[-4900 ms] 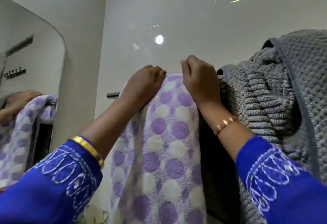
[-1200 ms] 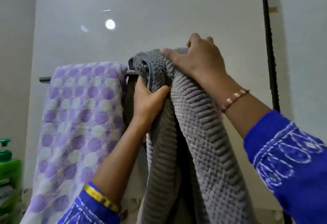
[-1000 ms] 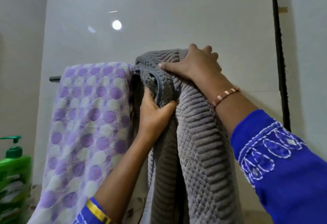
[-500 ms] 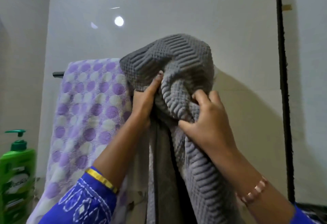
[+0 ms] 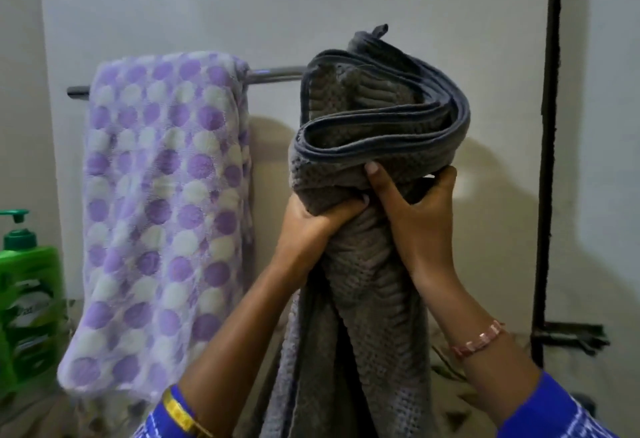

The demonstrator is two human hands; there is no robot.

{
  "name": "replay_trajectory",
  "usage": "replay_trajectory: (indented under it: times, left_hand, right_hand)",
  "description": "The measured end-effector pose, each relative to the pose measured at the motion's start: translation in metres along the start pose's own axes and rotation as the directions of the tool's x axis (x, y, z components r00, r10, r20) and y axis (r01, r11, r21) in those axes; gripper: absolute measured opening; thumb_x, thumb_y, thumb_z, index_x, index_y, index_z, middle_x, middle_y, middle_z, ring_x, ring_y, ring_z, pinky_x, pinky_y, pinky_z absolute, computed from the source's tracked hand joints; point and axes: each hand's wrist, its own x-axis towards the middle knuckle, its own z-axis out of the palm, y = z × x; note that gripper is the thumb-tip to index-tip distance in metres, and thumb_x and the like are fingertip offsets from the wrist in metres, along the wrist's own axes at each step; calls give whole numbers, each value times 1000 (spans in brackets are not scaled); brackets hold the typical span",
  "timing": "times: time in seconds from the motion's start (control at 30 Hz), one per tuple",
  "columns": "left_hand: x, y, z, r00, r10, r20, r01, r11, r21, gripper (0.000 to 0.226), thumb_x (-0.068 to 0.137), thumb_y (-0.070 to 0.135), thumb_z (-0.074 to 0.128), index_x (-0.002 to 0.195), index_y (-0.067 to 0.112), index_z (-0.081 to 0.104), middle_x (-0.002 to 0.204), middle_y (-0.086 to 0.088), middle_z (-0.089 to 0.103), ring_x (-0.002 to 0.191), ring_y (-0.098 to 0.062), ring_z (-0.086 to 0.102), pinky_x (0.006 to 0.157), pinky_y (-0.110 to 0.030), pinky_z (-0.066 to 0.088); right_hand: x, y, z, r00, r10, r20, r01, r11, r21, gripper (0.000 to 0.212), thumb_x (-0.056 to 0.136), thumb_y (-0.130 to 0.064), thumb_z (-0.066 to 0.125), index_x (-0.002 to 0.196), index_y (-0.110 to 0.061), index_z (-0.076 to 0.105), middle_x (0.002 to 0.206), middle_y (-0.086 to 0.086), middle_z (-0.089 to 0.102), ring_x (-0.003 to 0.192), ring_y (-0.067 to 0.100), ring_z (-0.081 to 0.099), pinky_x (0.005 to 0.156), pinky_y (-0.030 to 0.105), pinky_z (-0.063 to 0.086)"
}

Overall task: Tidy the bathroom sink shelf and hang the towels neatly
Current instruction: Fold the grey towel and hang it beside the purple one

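The grey towel (image 5: 367,264) is bunched into a thick column and held up in front of the wall, just right of the towel bar (image 5: 273,76). Its upper part is coiled over in hemmed loops that rise above the bar's height, while the rest hangs straight down between the forearms to the bottom edge of the view. Whether any of it touches the bar cannot be told.

The left hand (image 5: 311,226) grips the bundle at its narrow neck below the bar, fingers curled tightly round the front. The right hand (image 5: 415,209) clasps the same neck from the right side, thumb pointing up against the cloth and fingers wrapped behind. Both forearms reach up from below, converging on the towel; the left wrist carries a yellow bangle (image 5: 180,413), the right a pink bracelet (image 5: 479,337).

Draped over the bar's left part hangs the purple spotted towel (image 5: 162,230). Further left of the bar, lower down, stands a green pump bottle (image 5: 27,292).
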Motion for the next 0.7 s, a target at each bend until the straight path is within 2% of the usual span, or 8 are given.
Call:
replay_trajectory:
  times: [0.1,0.2,0.3,0.37,0.43,0.53,0.6,0.7]
  left_hand:
    - [-22,-6,0,998,-56,38,58,997,-44,43,68,12,77,94,34,52,95,16,63,79,13,63,73,-8,52]
    - [-45,-14,1,984,-146,97,160,976,-151,35,62,27,69,96,30,58,83,17,73,83,4,67,71,-13,53]
    - [-73,-30,3,969,-238,68,247,945,-214,40,60,30,71,98,29,60,88,14,74,89,-2,68,79,-19,55]
    - [-94,-42,7,961,-273,-38,262,949,-176,44,60,19,79,97,32,60,96,12,70,93,-7,67,85,-25,55]
    - [-116,-55,14,949,-283,-138,261,952,-158,37,71,8,73,95,32,59,96,13,66,90,-1,65,84,-21,55]
    - [-154,-77,26,933,-302,-193,292,953,-82,36,78,3,66,94,34,56,93,19,63,79,14,62,73,-7,51]
    - [-175,-90,31,921,-333,-202,326,943,-64,36,78,4,67,97,33,57,95,17,64,81,13,63,72,-6,50]
    - [-196,-105,35,900,-382,-212,385,923,-29,36,77,5,69,103,27,57,98,12,65,84,9,64,72,-9,51]
  right_hand:
    - [-15,12,-13,1000,2,17,-1,1000,-10,66,63,-50,76,112,-18,46,106,-11,63,91,-6,62,73,11,51]
    - [-35,24,-27,999,1,50,3,996,-85,51,66,-55,64,106,-26,52,99,-19,63,86,-9,62,70,10,49]
    - [-61,33,-43,1000,15,9,-12,978,-209,48,67,-59,59,96,-21,59,93,-8,66,87,5,64,70,16,49]
    - [-81,41,-53,998,-23,-57,-2,915,-403,48,66,-63,56,83,-19,57,86,1,56,82,18,59,67,23,46]
    - [-104,51,-62,997,-15,-81,-29,856,-516,49,69,-63,53,82,-15,56,85,3,50,80,21,54,68,24,42]
    - [-139,62,-76,993,103,-60,-119,880,-460,51,74,-57,54,96,-10,58,93,5,61,88,19,60,76,26,49]
    - [-161,64,-84,981,183,-63,-193,902,-385,51,74,-55,56,102,-13,56,96,1,65,91,14,62,78,25,52]
    - [-184,65,-98,951,307,-46,-304,888,-344,50,69,-59,57,96,-17,57,89,-8,67,82,5,64,72,23,53]
